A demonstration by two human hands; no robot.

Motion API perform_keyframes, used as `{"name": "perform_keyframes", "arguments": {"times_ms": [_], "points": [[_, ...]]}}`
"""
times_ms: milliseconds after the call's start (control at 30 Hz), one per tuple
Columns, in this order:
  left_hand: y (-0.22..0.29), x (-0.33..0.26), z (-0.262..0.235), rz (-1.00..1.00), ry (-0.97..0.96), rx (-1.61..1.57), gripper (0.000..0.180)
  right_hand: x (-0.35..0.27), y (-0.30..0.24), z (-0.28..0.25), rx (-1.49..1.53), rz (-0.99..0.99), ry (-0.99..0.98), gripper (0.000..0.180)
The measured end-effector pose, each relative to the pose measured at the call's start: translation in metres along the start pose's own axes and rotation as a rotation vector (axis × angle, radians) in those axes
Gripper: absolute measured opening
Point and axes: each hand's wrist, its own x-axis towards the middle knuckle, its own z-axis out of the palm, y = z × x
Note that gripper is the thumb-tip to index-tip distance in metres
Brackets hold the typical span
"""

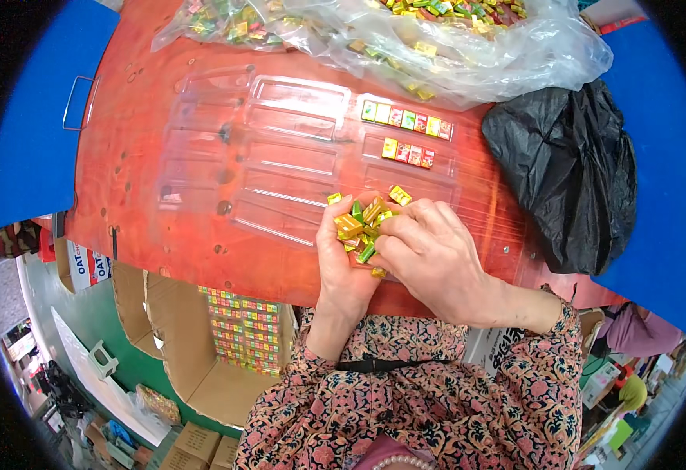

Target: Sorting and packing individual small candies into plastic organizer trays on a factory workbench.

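Centrally, a handful of small wrapped cubes point(361, 223), yellow, green and orange, sits bunched between both hands above the near edge of the red table point(147, 157); the left hand point(344, 266) cups the bunch from below with fingers curled closed around it; the right hand point(429, 258) presses in from the right, its fingertips point(386, 227) pinched on cubes at the top of the bunch. Just beyond the hands lies a clear plastic tray point(296, 157) with long slots; two right-hand slots hold rows of cubes point(407, 120), the upper row longer than the lower. Farther back rests a clear plastic bag point(468, 55) of loose cubes; a black bag point(574, 172) lies to the right. Below the table edge stands an open cardboard box point(194, 345) holding stacked cubes.
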Motion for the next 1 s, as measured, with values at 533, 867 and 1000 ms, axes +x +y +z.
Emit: {"name": "perform_keyframes", "arguments": {"times_ms": [533, 867, 1000], "points": [[0.004, -0.003, 0.002, 0.077, 0.054, 0.054, 0.033, 0.003, -0.005, 0.001, 0.021, 0.053, -0.026, 0.025], [0.008, 0.001, 0.011, 0.052, 0.098, 0.029, 0.031, 0.012, 0.019, 0.006, 0.357, -0.101, 0.094, 0.022], [0.019, 0.000, -0.003, -0.061, 0.022, -0.012, 0.034, 0.017, 0.029, -0.023, 0.433, 0.121, 0.186, 0.017]]}}
